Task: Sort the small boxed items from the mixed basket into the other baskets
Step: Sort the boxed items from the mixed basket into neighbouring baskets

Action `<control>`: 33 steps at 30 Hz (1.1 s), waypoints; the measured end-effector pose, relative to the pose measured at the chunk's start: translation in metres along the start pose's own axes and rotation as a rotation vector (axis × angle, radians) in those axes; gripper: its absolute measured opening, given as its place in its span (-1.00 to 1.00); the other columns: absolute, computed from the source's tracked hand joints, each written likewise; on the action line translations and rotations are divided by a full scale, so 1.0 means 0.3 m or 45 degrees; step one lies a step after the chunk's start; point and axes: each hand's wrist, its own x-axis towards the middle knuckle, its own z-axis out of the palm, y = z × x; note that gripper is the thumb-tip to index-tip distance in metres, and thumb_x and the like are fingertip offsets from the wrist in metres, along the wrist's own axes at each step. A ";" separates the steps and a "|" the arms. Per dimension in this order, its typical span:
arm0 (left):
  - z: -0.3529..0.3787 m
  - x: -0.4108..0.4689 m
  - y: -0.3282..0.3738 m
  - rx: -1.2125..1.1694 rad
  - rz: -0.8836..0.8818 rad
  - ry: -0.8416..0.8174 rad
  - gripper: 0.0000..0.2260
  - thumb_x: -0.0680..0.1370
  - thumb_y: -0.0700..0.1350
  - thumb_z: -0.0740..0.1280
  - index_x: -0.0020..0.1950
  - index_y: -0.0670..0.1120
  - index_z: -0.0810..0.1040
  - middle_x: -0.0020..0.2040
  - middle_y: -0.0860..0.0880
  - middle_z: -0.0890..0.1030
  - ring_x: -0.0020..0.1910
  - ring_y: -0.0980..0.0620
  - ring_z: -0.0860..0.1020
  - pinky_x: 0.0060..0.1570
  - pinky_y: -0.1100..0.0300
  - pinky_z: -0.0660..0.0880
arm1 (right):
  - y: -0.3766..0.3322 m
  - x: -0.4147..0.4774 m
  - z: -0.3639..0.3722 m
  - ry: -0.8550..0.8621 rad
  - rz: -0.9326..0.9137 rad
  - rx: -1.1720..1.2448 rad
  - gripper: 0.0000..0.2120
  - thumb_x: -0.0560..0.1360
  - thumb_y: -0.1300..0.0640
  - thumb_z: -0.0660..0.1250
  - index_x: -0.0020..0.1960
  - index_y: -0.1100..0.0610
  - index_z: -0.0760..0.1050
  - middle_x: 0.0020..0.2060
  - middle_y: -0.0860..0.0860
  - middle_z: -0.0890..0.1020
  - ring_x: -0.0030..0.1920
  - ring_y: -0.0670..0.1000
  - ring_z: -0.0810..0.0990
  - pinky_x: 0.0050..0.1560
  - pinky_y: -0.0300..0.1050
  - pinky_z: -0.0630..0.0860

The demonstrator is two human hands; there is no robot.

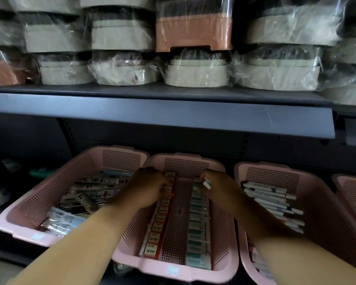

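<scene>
In the middle basket (173, 271), the left hand (150, 189) grips the far end of the red row (155, 231) while the right hand (216, 188) pinches a small white box (207, 183) above the green row (197, 233), so I think a careless push could topple 1 of these 2 rows.

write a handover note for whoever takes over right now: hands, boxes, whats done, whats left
Left hand: fingers curled on the far end of the red-label row in the middle basket.
Right hand: pinches a small white box above the far end of the teal-label row.
Done: two neat rows stand in the middle basket; long white packs are stacked in the right basket.
Left: place the held box; the left basket holds a jumble to sort.
</scene>
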 end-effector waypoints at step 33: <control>-0.030 0.004 0.127 -0.325 -0.025 0.141 -0.78 0.55 0.22 0.43 0.17 0.24 0.64 -0.07 0.29 0.62 -0.03 0.37 0.54 -0.04 0.44 0.38 | -0.024 -0.005 -0.039 -0.053 -0.082 -0.111 -0.68 0.47 0.15 0.47 -0.09 0.00 0.30 -0.23 -0.16 0.43 -0.20 -0.08 0.47 -0.33 -0.28 0.25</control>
